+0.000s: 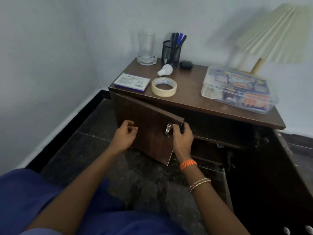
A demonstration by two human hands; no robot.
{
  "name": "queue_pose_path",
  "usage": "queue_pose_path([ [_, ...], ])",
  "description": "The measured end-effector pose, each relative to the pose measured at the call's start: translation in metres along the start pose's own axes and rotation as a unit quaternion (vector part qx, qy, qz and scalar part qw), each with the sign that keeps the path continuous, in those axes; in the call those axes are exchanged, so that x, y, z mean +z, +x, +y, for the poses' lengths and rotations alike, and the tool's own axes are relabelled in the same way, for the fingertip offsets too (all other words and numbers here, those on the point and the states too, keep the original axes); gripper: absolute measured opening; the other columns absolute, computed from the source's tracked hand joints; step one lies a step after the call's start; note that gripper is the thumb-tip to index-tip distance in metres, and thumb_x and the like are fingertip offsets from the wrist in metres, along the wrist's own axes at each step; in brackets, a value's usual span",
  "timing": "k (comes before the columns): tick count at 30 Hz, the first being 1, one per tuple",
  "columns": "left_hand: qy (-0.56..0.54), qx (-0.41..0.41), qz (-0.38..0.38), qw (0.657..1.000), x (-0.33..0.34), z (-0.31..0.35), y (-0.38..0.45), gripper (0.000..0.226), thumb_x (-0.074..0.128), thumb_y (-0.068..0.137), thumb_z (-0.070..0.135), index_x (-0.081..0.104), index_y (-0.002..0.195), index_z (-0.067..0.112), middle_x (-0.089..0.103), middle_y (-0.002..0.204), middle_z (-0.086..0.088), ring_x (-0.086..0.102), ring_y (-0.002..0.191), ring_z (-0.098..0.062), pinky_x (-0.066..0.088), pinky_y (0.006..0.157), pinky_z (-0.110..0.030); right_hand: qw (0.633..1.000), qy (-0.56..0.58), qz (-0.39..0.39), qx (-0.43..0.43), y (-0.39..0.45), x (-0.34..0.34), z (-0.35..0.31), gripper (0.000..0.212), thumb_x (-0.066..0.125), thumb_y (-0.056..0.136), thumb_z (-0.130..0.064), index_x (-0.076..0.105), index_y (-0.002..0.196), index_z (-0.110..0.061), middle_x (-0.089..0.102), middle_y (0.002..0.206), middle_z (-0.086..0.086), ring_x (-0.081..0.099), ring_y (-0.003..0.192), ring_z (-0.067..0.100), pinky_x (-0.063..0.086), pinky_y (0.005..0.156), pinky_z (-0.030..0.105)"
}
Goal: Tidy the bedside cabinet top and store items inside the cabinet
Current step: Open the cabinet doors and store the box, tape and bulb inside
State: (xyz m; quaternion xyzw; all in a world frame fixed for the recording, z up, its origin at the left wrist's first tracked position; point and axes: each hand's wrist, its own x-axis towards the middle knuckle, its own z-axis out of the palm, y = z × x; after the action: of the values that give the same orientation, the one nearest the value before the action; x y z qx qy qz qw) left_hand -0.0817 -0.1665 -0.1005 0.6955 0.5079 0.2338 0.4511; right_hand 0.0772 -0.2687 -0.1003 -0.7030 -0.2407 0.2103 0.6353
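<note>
The dark wooden bedside cabinet stands in a corner. Its left door is swung partly open, and my right hand grips the door's free edge beside the metal handle. My left hand hovers in front of the door with loosely curled fingers, holding nothing. On top lie a white and purple box, a roll of masking tape, a light bulb, a small black case and a clear plastic box of small items. A shelf shows inside.
At the back of the top stand a drinking glass, a mesh pen holder with several pens, and a lamp with a pleated shade. The cabinet's right door hangs wide open. Dark tiled floor lies in front.
</note>
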Motion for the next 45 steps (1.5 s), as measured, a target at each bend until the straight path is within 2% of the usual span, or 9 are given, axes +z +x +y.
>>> queue_pose_path([
  [6,-0.071,-0.086,-0.036,0.993,-0.011,0.003,-0.019,0.066,0.051,0.091,0.046,0.026,0.143,0.015,0.050,0.125,-0.002,0.053,0.114,-0.022,0.054,0.083,-0.044,0.995,-0.005,0.034,0.095,-0.010,-0.012,-0.012,0.042,0.046,0.086,-0.047,0.062,0.064,-0.015,0.067,0.071,0.013,0.066,0.075,0.029,0.055,0.078,0.049],
  [15,-0.166,-0.109,-0.057,0.978,-0.006,0.031,-0.036,0.093,0.063,0.079,0.054,0.006,0.148,0.028,0.030,0.152,-0.008,0.042,0.131,-0.027,0.045,0.096,-0.051,0.938,-0.153,-0.270,0.155,-0.020,-0.001,-0.043,0.015,0.059,0.087,-0.016,0.067,0.086,-0.004,0.069,0.082,0.008,0.070,0.072,0.019,0.061,0.067,0.035],
  [23,-0.134,-0.104,-0.010,0.985,-0.008,0.036,-0.029,0.110,0.076,0.074,0.034,-0.003,0.150,0.027,0.029,0.153,-0.006,0.034,0.138,-0.027,0.034,0.110,-0.044,0.894,-0.105,-0.365,0.238,-0.029,0.001,-0.051,0.017,0.051,0.079,-0.003,0.064,0.088,0.001,0.070,0.084,0.011,0.068,0.068,0.021,0.056,0.061,0.029],
  [29,-0.106,-0.163,-0.059,0.979,-0.065,0.027,-0.031,0.105,0.067,0.070,0.002,0.009,0.146,0.045,0.049,0.127,-0.008,0.056,0.108,-0.027,0.052,0.086,-0.047,0.831,-0.085,-0.497,0.235,-0.045,0.054,-0.050,0.029,0.041,0.088,-0.012,0.066,0.100,-0.004,0.069,0.096,0.018,0.069,0.080,0.023,0.056,0.066,0.031],
  [31,-0.087,-0.180,-0.100,0.975,-0.086,0.015,-0.028,0.109,0.070,0.057,0.005,0.019,0.141,0.053,0.050,0.130,-0.013,0.059,0.107,-0.032,0.052,0.088,-0.054,0.865,-0.095,-0.466,0.162,-0.041,0.085,-0.046,0.039,0.048,0.092,-0.016,0.050,0.131,-0.016,0.063,0.116,0.013,0.065,0.097,0.023,0.059,0.077,0.040],
  [33,-0.055,-0.191,-0.107,0.974,-0.105,0.005,-0.023,0.108,0.069,0.054,0.001,0.026,0.140,0.051,0.052,0.129,-0.015,0.060,0.106,-0.033,0.051,0.091,-0.055,0.899,-0.165,-0.401,-0.053,-0.036,0.116,-0.044,0.074,0.058,0.086,-0.011,0.023,0.146,-0.035,0.047,0.138,0.010,0.055,0.117,0.025,0.054,0.090,0.045],
  [36,0.072,-0.171,-0.070,0.980,-0.125,0.010,-0.019,0.099,0.069,0.066,-0.004,0.027,0.144,0.038,0.051,0.132,-0.011,0.057,0.110,-0.028,0.049,0.097,-0.047,0.810,-0.334,-0.338,-0.343,-0.032,0.152,-0.051,0.078,0.057,0.087,-0.006,0.019,0.147,-0.040,0.018,0.156,0.011,0.031,0.138,0.030,0.049,0.098,0.044],
  [40,0.235,-0.135,0.008,0.963,-0.141,0.009,-0.013,0.084,0.068,0.072,-0.001,0.036,0.143,0.031,0.048,0.140,-0.007,0.051,0.121,-0.028,0.046,0.099,-0.040,0.748,-0.422,-0.328,-0.393,-0.023,0.182,-0.046,0.054,0.053,0.092,-0.015,0.037,0.138,-0.037,0.014,0.158,0.010,0.010,0.145,0.036,0.034,0.109,0.053],
  [45,0.236,-0.131,0.101,0.957,-0.161,-0.002,-0.011,0.056,0.069,0.075,0.008,0.058,0.124,0.033,0.063,0.123,0.001,0.059,0.110,-0.021,0.050,0.089,-0.038,0.732,-0.446,-0.308,-0.413,-0.024,0.206,-0.047,0.056,0.055,0.092,-0.020,0.034,0.141,-0.036,0.019,0.158,0.005,0.009,0.147,0.029,0.021,0.115,0.052],
])
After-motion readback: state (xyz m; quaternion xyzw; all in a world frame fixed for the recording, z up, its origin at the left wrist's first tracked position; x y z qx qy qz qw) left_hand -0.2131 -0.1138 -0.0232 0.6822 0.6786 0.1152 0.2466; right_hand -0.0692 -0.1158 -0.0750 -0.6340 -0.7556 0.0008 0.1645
